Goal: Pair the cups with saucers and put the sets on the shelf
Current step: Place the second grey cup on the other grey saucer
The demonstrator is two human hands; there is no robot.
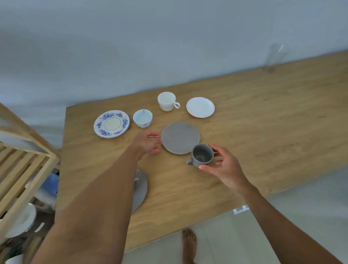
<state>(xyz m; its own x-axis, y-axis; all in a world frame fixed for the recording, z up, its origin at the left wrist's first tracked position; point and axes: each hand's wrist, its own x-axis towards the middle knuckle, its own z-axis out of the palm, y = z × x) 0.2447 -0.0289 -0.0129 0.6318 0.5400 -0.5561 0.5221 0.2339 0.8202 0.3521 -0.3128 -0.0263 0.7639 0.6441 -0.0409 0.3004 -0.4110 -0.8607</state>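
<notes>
The grey cup (pixel 202 155) sits at centre frame, overlapping the lower right rim of the grey saucer (pixel 180 137) on the wooden table (pixel 270 126). The right hand (pixel 222 165) grips the cup, fingers wrapped around its side. The left hand (pixel 147 142), fingers loosely open, holds nothing at the saucer's left edge. Above lie a blue-patterned saucer (pixel 111 123), blue-patterned cup (pixel 142 118), white cup (pixel 167 101) and white saucer (pixel 200 107). The wooden shelf (pixel 12 166) stands at left.

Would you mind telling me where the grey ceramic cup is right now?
In the head view, the grey ceramic cup sits right of centre on the wooden table, gripped by the right hand, at the near edge of the grey round saucer.
</notes>
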